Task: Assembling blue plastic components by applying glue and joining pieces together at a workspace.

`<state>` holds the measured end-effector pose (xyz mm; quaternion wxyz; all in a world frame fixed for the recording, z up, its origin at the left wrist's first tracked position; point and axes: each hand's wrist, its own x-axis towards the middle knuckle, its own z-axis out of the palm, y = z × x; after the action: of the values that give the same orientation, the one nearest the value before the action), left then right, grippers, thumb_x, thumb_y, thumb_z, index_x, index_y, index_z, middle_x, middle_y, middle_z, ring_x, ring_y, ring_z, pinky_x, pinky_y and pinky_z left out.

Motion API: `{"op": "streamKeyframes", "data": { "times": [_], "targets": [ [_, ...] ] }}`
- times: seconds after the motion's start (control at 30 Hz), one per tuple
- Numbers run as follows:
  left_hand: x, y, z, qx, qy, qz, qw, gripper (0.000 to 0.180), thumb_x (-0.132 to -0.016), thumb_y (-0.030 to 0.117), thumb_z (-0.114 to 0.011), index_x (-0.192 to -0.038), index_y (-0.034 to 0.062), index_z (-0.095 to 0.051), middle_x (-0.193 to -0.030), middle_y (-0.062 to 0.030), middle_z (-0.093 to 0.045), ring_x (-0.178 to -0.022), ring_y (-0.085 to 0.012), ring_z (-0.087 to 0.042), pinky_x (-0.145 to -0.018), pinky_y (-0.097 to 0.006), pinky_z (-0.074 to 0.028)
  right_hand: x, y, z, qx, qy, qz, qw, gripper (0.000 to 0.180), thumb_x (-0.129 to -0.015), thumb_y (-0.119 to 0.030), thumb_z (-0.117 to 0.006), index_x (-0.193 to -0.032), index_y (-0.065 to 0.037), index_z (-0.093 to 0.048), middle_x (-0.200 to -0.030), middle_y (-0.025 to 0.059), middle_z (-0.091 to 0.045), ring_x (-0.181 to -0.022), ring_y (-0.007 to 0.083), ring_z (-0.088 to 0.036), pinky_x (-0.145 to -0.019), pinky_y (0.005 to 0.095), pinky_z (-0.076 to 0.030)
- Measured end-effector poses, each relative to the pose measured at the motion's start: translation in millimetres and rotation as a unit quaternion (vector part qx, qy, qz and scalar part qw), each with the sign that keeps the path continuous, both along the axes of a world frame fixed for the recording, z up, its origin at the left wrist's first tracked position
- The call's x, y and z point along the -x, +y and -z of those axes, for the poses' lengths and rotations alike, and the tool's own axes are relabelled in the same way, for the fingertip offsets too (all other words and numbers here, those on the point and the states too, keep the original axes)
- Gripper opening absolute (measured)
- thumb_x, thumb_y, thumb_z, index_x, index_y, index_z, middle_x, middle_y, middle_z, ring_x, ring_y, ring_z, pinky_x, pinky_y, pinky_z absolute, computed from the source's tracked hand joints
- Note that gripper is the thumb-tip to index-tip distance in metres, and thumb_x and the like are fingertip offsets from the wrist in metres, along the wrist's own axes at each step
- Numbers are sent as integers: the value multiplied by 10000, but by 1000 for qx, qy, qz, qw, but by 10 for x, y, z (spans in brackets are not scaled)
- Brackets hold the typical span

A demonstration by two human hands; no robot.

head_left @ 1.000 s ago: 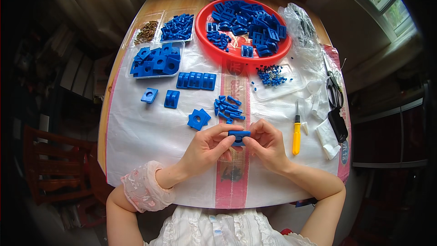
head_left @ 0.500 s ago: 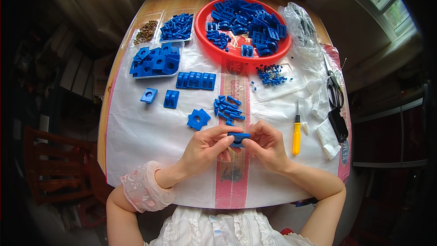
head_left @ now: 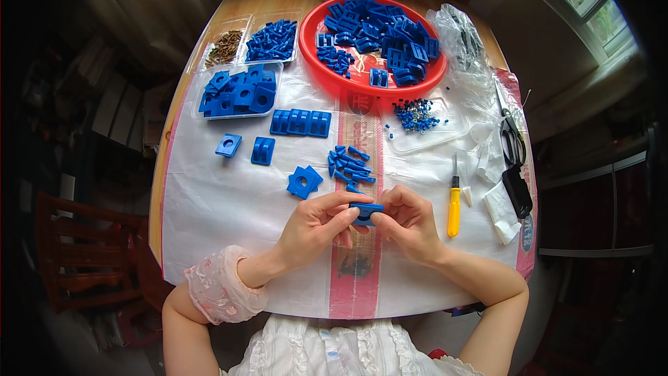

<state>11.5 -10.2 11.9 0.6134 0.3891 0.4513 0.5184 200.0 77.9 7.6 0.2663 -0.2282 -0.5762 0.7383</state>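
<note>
Between both hands, close to the table's front, is a blue plastic part (head_left: 364,215) with a flat plate and a round recess, partly covered by fingers. My left hand (head_left: 316,225) grips its left end between thumb and fingers. On the other end, my right hand (head_left: 406,223) pinches it, the thumb pressing the near face. Just beyond lie several small blue wedge-shaped pieces (head_left: 350,166). Left of them are stacked blue square plates (head_left: 303,182) with round holes. Farther left sit a single blue ridged block (head_left: 262,151) and another blue plate piece (head_left: 227,145).
At the back, a red basin (head_left: 316,66) holds many blue parts. Clear plastic trays (head_left: 236,117) with blue plates, blue pegs and brown screws stand back left. A lid (head_left: 445,136) carries tiny blue bits. On the right lie a yellow-handled screwdriver (head_left: 454,212) and black scissors (head_left: 513,145).
Both hands keep the same grip on the blue part. The whole view has shifted very slightly; nothing else visibly differs.
</note>
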Motion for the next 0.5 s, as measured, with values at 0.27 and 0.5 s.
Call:
{"op": "streamKeyframes", "data": {
  "times": [0.27, 0.5],
  "targets": [
    [-46, 4, -65, -20, 9, -7, 1000, 254, -986, 113, -508, -1211, 39, -599, -920, -39, -668, -714, -63, -645, -607, -188, -524, -2, 8, -25, 8, 4, 0, 1000, 109, -887, 21, -618, -922, -4, -518, -861, -1, -548, -802, 37, -543, -695, 212, -465],
    [-22, -14, -87, -33, 41, 9, 999, 311, -973, 85, -529, -1279, 31, -508, -980, -41, -638, -786, -67, -626, -674, -202, -510, -6, 5, -42, 14, 4, -13, 1000, 112, -880, 19, -613, -904, -7, -506, -854, 0, -531, -797, 38, -535, -686, 210, -457]
  ]
}}
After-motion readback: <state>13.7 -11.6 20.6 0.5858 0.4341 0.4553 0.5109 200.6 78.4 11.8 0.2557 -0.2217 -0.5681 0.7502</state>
